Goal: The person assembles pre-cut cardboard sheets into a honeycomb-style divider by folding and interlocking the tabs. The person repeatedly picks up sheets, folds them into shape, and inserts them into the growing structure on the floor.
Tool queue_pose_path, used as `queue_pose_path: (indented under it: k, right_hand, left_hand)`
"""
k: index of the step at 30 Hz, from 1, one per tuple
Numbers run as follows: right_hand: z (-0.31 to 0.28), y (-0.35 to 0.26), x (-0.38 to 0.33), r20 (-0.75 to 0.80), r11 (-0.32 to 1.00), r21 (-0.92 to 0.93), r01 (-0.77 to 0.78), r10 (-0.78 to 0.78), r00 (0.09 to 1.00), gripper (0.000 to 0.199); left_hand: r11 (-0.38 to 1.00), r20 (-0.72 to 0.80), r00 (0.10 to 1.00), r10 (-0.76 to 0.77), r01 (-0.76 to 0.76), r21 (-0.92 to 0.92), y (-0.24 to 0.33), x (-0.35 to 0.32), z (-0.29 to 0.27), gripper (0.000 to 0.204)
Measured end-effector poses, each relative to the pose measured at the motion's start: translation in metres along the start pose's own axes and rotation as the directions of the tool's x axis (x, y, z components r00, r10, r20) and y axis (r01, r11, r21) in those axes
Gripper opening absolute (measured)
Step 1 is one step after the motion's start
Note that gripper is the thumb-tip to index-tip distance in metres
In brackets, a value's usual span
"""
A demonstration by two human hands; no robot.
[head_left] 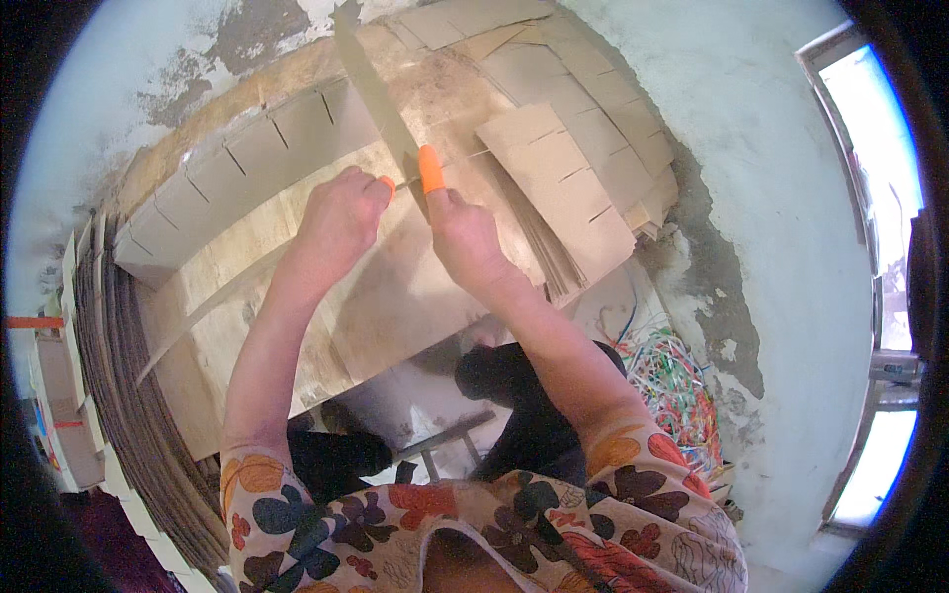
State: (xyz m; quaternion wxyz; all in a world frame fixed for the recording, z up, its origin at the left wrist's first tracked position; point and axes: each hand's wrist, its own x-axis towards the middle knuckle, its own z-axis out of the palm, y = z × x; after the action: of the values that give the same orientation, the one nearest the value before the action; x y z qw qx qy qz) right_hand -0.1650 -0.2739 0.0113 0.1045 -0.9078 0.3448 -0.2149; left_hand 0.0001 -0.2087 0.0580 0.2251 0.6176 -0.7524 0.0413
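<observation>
Your left hand point(339, 219) and right hand point(463, 235) both pinch a slotted cardboard strip point(374, 94) upright above stacked strips point(573, 188).

A stack of slotted cardboard pieces point(568, 188) is lying fanned out to my right, and a long row of slotted strips point(237, 168) is running along the far left of the worn wooden board point(386, 306). Flat cardboard sheets point(109, 395) are standing on edge at my left. A tangle of coloured plastic strapping point(672, 385) is sitting on the floor by the flaking pale green wall point(781, 247). Daylight is coming through a window point(880, 128) at the right.
</observation>
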Motion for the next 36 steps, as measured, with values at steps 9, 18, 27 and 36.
queue_pose_path:
  k: [9,18,27,36]
  right_hand:
    - [-0.022,-0.018,0.011,0.036,1.0,0.007,0.024,-0.025,0.999,0.075]
    - [-0.007,-0.003,0.002,-0.15,0.991,0.066,0.117,-0.106,0.983,0.074]
    - [0.01,0.005,0.003,-0.276,0.988,0.01,0.154,-0.145,0.95,0.065]
    - [-0.015,-0.015,0.005,-0.305,0.983,0.179,0.044,0.013,0.952,0.066]
  left_hand:
    - [0.999,0.003,0.999,-0.038,0.037,0.027,0.001,-0.016,-0.007,0.009]
    - [0.918,0.01,0.925,-0.379,0.375,0.126,-0.085,0.029,-0.017,0.044]
    - [0.864,-0.206,0.954,-0.216,0.285,0.414,-0.189,0.024,0.053,0.048]
    - [0.867,-0.159,0.936,-0.313,0.35,0.355,-0.179,0.024,0.027,0.021]
